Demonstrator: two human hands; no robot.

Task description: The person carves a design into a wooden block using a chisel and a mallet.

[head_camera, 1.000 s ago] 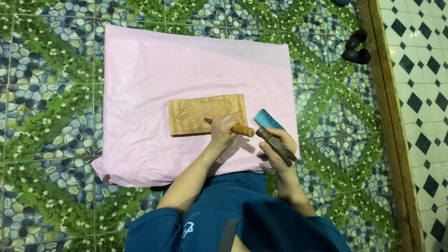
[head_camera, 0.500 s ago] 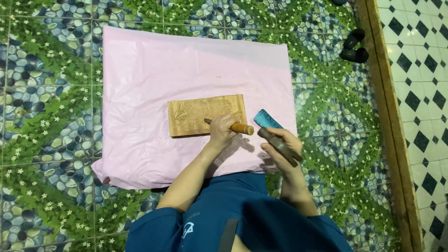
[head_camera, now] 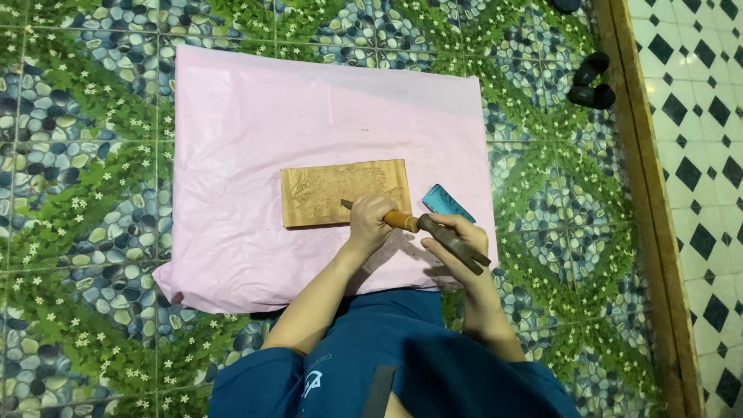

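Gripping a chisel [head_camera: 385,216] in the left hand [head_camera: 370,223] and a dark mallet [head_camera: 455,244] in the right hand [head_camera: 453,241].

Left fingers wrapped tight round the wooden handle, metal tip resting on the lower right part of a carved wooden board [head_camera: 344,192]. Right fingers closed round the mallet, its near end just beside the butt of the handle, whether touching cannot tell. Board lying flat on a pink sheet [head_camera: 248,139] spread over a pebble-and-leaf patterned floor [head_camera: 77,155]. Small teal object [head_camera: 447,203] on the sheet just beyond the right hand. Pair of black items [head_camera: 592,81] well apart, near a wooden strip [head_camera: 646,193].
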